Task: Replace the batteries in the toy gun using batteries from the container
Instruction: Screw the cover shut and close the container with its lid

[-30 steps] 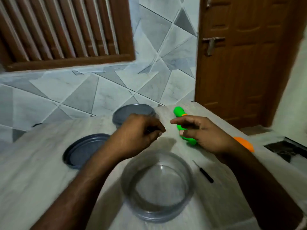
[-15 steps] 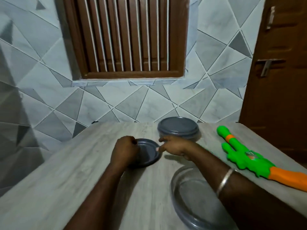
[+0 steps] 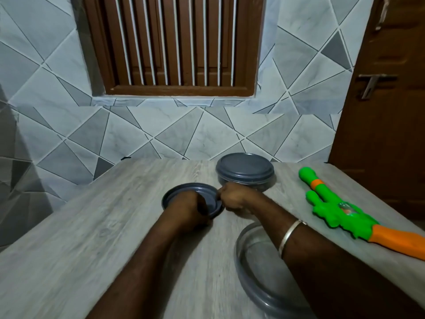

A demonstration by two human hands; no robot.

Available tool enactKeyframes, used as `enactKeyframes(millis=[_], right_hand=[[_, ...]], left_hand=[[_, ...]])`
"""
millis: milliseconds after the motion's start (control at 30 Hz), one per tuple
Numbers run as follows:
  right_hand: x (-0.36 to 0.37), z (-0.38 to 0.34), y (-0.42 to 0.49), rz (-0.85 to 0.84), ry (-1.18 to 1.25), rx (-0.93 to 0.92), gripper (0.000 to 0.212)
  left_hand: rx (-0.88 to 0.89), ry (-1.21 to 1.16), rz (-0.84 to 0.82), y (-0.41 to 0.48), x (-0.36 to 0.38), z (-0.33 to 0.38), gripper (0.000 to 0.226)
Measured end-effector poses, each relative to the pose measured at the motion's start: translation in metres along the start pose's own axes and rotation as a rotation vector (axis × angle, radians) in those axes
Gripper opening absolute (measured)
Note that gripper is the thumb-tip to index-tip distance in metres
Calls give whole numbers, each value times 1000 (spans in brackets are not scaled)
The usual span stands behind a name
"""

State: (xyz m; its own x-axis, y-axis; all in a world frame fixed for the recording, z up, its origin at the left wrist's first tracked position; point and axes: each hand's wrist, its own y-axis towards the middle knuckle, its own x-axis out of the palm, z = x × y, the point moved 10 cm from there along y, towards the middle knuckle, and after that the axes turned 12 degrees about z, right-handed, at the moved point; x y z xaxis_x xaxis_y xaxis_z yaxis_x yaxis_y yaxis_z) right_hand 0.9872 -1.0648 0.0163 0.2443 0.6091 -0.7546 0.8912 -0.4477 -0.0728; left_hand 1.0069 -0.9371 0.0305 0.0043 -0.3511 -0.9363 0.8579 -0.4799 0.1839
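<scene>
A loose grey lid (image 3: 184,189) lies upside down on the table, left of centre. My left hand (image 3: 184,209) sits over its near part with the fingers curled down onto it; what lies under them is hidden. My right hand (image 3: 234,199) pinches the lid's right rim. Just behind the hands stands a closed round container (image 3: 245,169) with a grey lid. An open, empty clear container (image 3: 250,261) stands near me, partly under my right forearm. The green and orange toy gun (image 3: 340,210) lies on the table at the right, apart from both hands.
The wooden table (image 3: 103,238) meets a tiled wall with a slatted window at the back. A brown door stands at the right, past the table's right edge.
Both hands have moved from the toy gun area to the loose grey lid. The view has swung left, so the gun now lies far right. In the last half second little has moved.
</scene>
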Motion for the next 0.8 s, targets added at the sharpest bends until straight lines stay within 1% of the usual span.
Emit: enactKeyframes(millis=[67, 100, 167, 200, 233, 300, 333, 400, 433, 467, 500, 567, 600, 667, 700, 733, 800], right_hand=[[-7, -2, -5, -2, 72, -50, 38], [-13, -1, -5, 7, 142, -63, 41], [-30, 4, -4, 43, 281, -87, 44], [-41, 4, -4, 77, 326, -121, 44], [-53, 3, -6, 104, 372, -158, 43], [-80, 7, -14, 148, 476, -202, 40], [-95, 10, -23, 178, 513, -245, 38], [-125, 10, -44, 255, 541, -346, 31], [-139, 13, -56, 304, 552, -379, 31], [-152, 12, -69, 343, 589, -416, 32], [-164, 15, -84, 391, 621, -446, 32], [-178, 15, -111, 468, 672, -500, 33], [-182, 18, -122, 516, 682, -511, 33], [-184, 31, -138, 625, 698, -474, 28], [-182, 40, -144, 670, 731, -420, 24], [-178, 52, -151, 704, 787, -350, 21], [-165, 77, -165, 774, 858, -196, 18]], left_hand=[[35, -20, 46, -2, -10, 9, 24], [65, -74, 117, -4, -19, 14, 17], [147, -252, 347, -13, -47, 23, 6], [186, -349, 449, -18, -60, 26, 7], [216, -441, 516, -24, -70, 28, 14], [270, -633, 601, -32, -86, 37, 22], [296, -723, 635, -36, -92, 43, 19], [286, -932, 693, -41, -105, 44, 4], [254, -1069, 699, -42, -107, 44, 4], [201, -1226, 685, -41, -108, 40, 8], [135, -1403, 637, -39, -103, 40, 10], [-4, -1708, 439, -32, -87, 46, 16], [-64, -1786, 327, -30, -76, 55, 19], [-161, -1783, 157, -30, -52, 71, 21], [-190, -1744, 94, -33, -39, 78, 23], [-211, -1700, 44, -36, -27, 86, 24], [-241, -1601, 9, -41, -7, 92, 23]])
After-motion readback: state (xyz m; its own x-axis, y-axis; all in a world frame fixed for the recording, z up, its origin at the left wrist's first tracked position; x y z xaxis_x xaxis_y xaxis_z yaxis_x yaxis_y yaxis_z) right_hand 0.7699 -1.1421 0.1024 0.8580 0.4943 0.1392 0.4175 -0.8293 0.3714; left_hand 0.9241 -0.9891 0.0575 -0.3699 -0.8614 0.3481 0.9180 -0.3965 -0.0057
